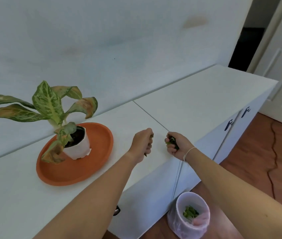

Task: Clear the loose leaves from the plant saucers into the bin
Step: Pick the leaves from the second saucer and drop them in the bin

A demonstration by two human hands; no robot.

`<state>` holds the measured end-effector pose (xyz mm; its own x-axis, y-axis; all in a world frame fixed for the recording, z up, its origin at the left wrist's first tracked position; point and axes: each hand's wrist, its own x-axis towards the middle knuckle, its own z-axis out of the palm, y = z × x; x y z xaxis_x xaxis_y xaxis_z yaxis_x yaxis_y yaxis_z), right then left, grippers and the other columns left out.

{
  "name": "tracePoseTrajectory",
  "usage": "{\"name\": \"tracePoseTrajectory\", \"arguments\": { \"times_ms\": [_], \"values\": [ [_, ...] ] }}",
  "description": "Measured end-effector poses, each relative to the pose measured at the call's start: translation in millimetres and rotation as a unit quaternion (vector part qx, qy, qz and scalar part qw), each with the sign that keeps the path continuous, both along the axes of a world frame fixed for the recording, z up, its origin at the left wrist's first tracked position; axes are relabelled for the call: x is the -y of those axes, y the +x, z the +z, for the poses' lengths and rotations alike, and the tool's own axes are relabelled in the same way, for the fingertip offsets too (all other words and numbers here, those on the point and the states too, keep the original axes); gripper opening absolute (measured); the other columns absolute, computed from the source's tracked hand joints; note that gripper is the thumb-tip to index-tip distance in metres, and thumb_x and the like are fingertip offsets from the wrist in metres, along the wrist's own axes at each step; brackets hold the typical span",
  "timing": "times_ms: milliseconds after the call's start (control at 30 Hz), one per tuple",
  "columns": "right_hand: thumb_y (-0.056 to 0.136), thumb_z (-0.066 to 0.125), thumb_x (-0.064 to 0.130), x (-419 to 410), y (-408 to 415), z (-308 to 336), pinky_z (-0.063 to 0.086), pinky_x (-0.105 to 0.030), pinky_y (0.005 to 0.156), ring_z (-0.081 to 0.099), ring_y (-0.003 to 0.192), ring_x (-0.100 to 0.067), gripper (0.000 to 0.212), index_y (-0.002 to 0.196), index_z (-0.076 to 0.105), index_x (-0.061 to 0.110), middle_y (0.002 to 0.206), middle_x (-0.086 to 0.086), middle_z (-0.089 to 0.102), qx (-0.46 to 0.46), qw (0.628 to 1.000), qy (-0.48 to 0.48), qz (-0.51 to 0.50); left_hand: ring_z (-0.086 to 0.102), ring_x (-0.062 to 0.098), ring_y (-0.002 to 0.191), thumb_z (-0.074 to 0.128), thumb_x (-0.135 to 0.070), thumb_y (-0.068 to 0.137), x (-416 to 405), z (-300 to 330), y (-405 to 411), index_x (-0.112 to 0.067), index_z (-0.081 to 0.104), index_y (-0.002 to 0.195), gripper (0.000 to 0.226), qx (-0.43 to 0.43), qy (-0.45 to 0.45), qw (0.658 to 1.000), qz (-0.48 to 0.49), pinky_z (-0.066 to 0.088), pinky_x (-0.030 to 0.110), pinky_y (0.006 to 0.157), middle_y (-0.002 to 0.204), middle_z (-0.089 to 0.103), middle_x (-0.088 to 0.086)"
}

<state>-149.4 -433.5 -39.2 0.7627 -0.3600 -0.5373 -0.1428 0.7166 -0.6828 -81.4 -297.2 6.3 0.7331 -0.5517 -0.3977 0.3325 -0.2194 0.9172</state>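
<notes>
At frame centre, the left hand and right hand are fists around leaves. The bin, lower right, opens upward.

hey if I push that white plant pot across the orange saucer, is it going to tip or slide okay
The white plant pot probably tips easily: it already leans on the orange saucer, and the long leaves spread far left, likely making it top-heavy. It looks like thin plastic, so probably light and apt to slide. Steadying it low seems safer.
</notes>
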Motion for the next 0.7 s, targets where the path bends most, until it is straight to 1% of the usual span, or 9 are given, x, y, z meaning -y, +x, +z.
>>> {"name": "tracePoseTrajectory", "arguments": {
  "times_ms": [133,233,333,433,533,600,700],
  "values": [
    [0.099,0.042,0.017,41.9,-47.5,-15.7,0.022,-0.015,0.029,0.03,0.029,-0.008,0.026,0.075,0.048,0.01,0.063,-0.003,0.044,0.001,0.997,0.019,-0.077,0.01,0.013,0.048,0.041,-0.012,0.079,52.9,-18.3,-31.6,-0.021,0.024,0.058,0.028,-0.025,-0.013,0.997,-0.071,0.01,0.022,0.042,0.058,0.02,-0.003],
    [0.1,0.039,0.015,67.9,-81.6,-35.0,0.022,-0.015,0.028,0.03,0.029,-0.007,0.022,0.083,0.052,0.009,0.066,-0.003,0.042,-0.02,0.993,0.016,-0.114,0.011,0.012,0.046,0.04,-0.013,0.082,85.9,-34.1,-56.7,-0.02,0.026,0.059,0.028,-0.054,-0.019,0.993,-0.108,0.01,0.023,0.042,0.056,0.021,-0.003],
    [0.099,0.041,0.012,89.7,-114.1,-61.6,0.021,-0.015,0.029,0.029,0.031,-0.006,0.016,0.089,0.054,0.009,0.065,-0.002,0.041,-0.053,0.987,0.017,-0.152,0.012,0.011,0.045,0.039,-0.014,0.084,116.7,-61.2,-81.8,-0.018,0.031,0.058,0.027,-0.091,0.001,0.987,-0.135,0.01,0.023,0.042,0.054,0.025,-0.004],
    [0.099,0.042,0.014,102.9,-139.9,-96.8,0.021,-0.015,0.029,0.029,0.034,-0.006,0.019,0.087,0.055,0.01,0.065,-0.002,0.042,-0.088,0.979,0.038,-0.18,0.012,0.011,0.047,0.039,-0.015,0.084,138.5,-98.7,-101.9,-0.018,0.033,0.058,0.026,-0.128,0.046,0.979,-0.148,0.01,0.023,0.041,0.056,0.025,-0.004],
    [0.101,0.038,0.018,113.9,-159.0,-150.0,0.022,-0.015,0.029,0.03,0.034,-0.006,0.025,0.083,0.054,0.01,0.065,-0.002,0.041,-0.129,0.969,0.07,-0.199,0.013,0.012,0.047,0.04,-0.016,0.083,157.9,-147.1,-118.4,-0.017,0.034,0.06,0.024,-0.157,0.101,0.971,-0.15,0.012,0.022,0.04,0.057,0.027,-0.003],
    [0.102,0.037,0.02,119.8,-166.8,-194.0,0.024,-0.014,0.029,0.032,0.032,-0.006,0.028,0.08,0.053,0.01,0.064,-0.002,0.042,-0.167,0.961,0.086,-0.201,0.018,0.011,0.042,0.041,-0.017,0.083,169.7,-187.0,-126.7,-0.017,0.036,0.058,0.026,-0.164,0.137,0.966,-0.145,0.016,0.02,0.039,0.054,0.031,-0.003],
    [0.099,0.041,0.018,119.0,-172.5,-265.8,0.028,-0.014,0.03,0.033,0.043,-0.013,0.028,0.074,0.053,0.011,0.063,-0.004,0.043,-0.215,0.947,0.118,-0.209,0.031,0.011,0.034,0.043,-0.023,0.085,180.1,-253.8,-134.4,-0.016,0.045,0.056,0.03,-0.184,0.196,0.953,-0.137,0.025,0.018,0.04,0.048,0.041,-0.002]
  ]
}}
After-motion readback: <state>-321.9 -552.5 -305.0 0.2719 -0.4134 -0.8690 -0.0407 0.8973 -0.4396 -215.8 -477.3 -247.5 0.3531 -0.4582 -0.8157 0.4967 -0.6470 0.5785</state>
